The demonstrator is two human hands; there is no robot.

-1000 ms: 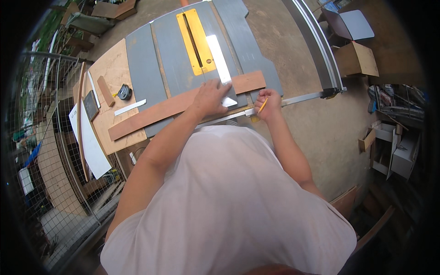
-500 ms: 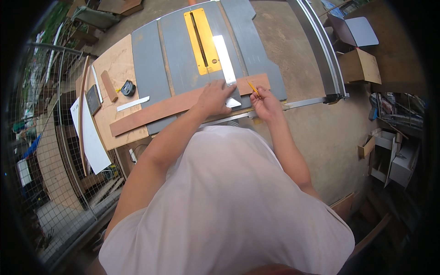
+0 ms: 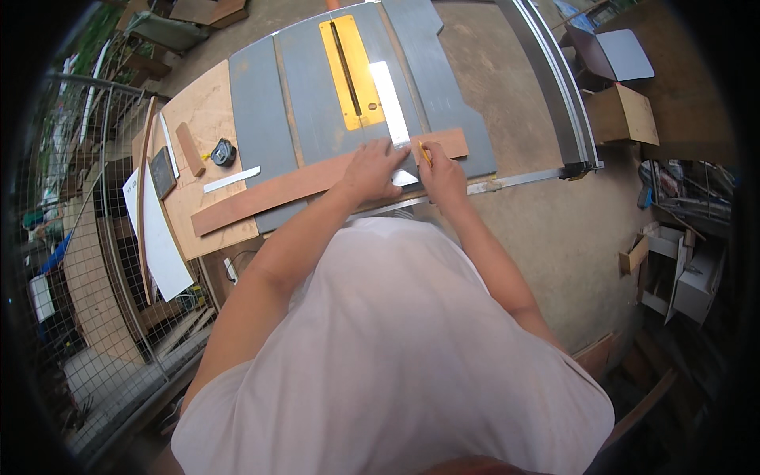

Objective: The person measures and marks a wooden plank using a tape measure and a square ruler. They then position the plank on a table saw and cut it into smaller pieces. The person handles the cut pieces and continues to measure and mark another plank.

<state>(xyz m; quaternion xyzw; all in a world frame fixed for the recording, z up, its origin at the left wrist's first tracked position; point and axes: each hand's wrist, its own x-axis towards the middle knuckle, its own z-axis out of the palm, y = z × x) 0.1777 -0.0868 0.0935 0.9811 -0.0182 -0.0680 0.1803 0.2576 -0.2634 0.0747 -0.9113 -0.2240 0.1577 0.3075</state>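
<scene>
A long reddish wooden board (image 3: 273, 194) lies across the near part of the grey table saw top (image 3: 261, 103). Over it sits a metal try square (image 3: 388, 99), its long blade reaching away from me beside the yellow throat plate (image 3: 342, 79). My left hand (image 3: 370, 169) presses the square against the board, fingers on top and thumb at its near end. A yellow pencil (image 3: 425, 153) is pinched in my right hand (image 3: 445, 176), close to the right edge of the square. The pencil's tip meets the board beside the blade, though contact is too small to tell.
On the plywood surface (image 3: 222, 202) to the left lie a tape measure (image 3: 224, 153), a small wood block (image 3: 190, 149) and a white strip (image 3: 231, 180). A metal fence rail (image 3: 514, 183) runs along the saw's near edge. Wire mesh (image 3: 95, 317) stands far left.
My right hand has moved left and slightly forward with the pencil, from the board's right part to the square's edge. My left hand holds its place on the square.
</scene>
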